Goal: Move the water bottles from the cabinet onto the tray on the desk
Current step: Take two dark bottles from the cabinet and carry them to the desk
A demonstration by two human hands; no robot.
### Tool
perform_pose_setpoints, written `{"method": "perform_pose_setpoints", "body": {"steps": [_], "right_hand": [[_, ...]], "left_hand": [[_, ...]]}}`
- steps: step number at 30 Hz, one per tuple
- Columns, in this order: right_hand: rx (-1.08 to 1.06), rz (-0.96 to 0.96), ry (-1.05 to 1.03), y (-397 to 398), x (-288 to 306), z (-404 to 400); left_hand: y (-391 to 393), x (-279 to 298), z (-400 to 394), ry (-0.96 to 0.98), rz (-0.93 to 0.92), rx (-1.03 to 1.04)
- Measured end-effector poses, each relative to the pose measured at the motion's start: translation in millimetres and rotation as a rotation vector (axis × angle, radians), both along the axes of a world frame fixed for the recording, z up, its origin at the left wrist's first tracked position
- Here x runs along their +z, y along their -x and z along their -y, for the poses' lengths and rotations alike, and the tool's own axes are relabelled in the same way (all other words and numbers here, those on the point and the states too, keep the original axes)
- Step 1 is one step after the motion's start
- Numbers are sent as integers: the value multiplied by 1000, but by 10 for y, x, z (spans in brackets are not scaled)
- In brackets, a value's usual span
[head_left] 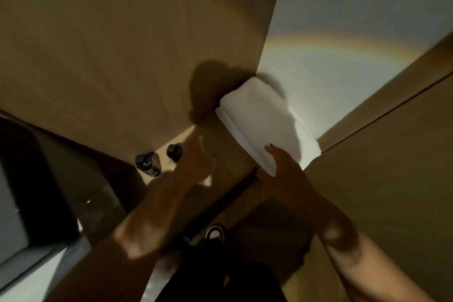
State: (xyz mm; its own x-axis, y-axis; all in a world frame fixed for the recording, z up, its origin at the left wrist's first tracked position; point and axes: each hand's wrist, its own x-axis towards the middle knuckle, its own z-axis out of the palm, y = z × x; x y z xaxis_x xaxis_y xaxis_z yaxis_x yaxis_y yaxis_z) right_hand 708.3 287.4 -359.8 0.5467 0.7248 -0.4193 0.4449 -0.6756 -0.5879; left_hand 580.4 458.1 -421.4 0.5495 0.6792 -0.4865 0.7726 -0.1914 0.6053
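Observation:
Two water bottles with dark caps stand on a pale cabinet shelf, one (pixel 148 163) to the left and one (pixel 174 152) to the right. My left hand (pixel 197 160) reaches into the shelf just right of the right-hand bottle, blurred, with its fingers apart and nothing in it. I cannot tell whether it touches the bottle. My right hand (pixel 284 164) grips the near edge of a white folded towel stack (pixel 262 125), which rests against the wooden cabinet panel. No tray or desk is in view.
Tall wooden cabinet panels (pixel 110 44) fill the upper left and the right (pixel 392 154). A dark glossy surface (pixel 61 179) lies at the left. A white wall (pixel 343 32) is behind. My shoe (pixel 215 233) shows on the floor below.

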Motion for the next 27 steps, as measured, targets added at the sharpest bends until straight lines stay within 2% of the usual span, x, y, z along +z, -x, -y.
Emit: {"method": "perform_pose_setpoints", "body": {"steps": [3,9,13,16,18,21,27], "right_hand": [[3,-63,38,-192,-335,-186],[32,-179,111,-460,-1026,-571],[116,-221,189,-544,-1481,-713],[79,-251,181,-552,-1836,-759],[29,-288,161,-523,-2102,-751],[-82,-390,92,-464,-2486,-708],[-211,-481,48,-328,-3048,-752]], "left_hand": [[-34,-242,-96,-40,-8,70],[-211,-915,-244,22,-122,153],[-194,-1393,-359,67,-202,102],[-146,-1716,-407,53,-253,103],[-152,-1870,-389,36,-240,176],[-216,-2093,-372,-92,-200,250],[-298,-2465,-457,-330,-273,100]]}}
